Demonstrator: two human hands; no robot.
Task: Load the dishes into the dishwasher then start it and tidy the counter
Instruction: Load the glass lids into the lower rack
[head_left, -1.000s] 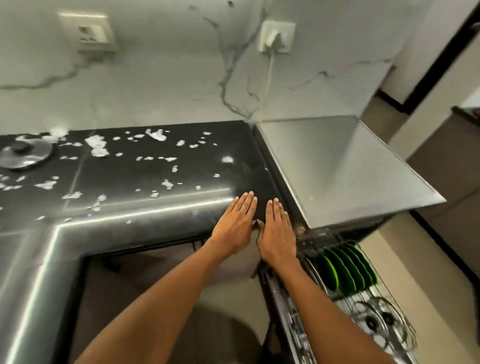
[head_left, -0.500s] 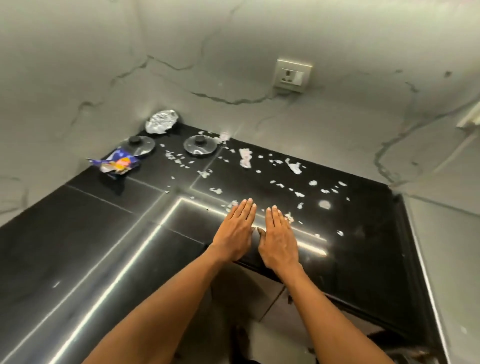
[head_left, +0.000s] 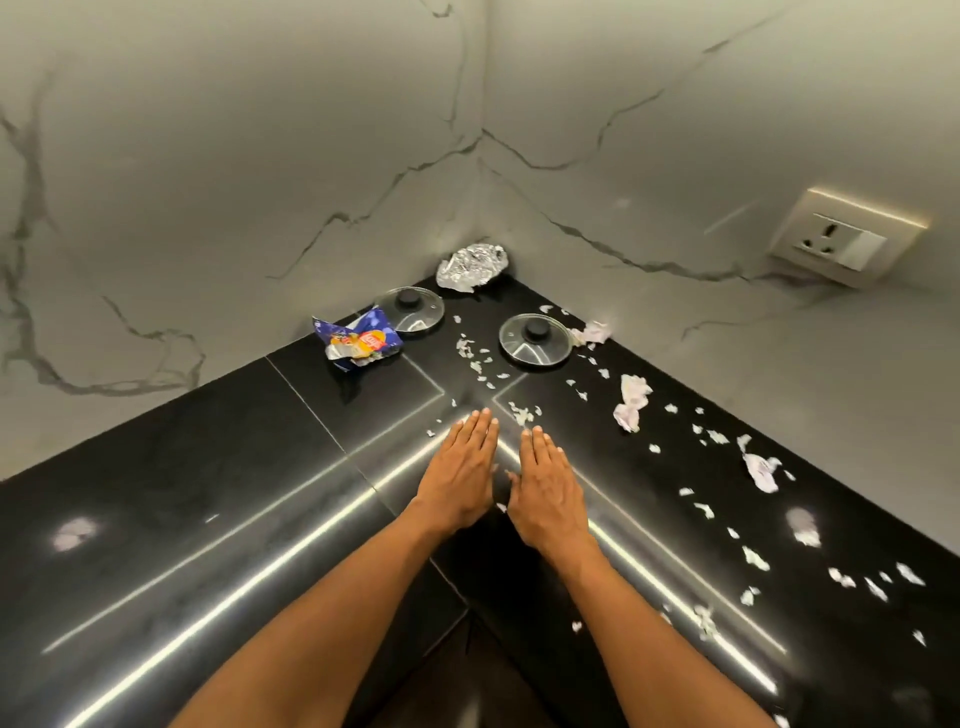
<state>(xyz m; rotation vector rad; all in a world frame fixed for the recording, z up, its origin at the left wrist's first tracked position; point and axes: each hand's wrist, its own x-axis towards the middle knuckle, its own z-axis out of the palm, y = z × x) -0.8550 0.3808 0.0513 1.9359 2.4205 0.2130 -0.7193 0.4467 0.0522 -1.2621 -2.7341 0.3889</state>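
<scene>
Both hands — left hand (head_left: 460, 480), right hand (head_left: 548, 491) — lie flat, fingers pressed together, so careless sweeping could scatter paper scraps (head_left: 631, 402) off the tabletop (head_left: 208, 467) — or knock a glass lid (head_left: 535, 335).

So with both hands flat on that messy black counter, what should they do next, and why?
Probably sweep the paper scraps just ahead of the right hand into a pile. Both it and the left hand are open and hold nothing, torn bits litter the counter to the right, and the chip wrapper and foil ball sit farther back.
</scene>
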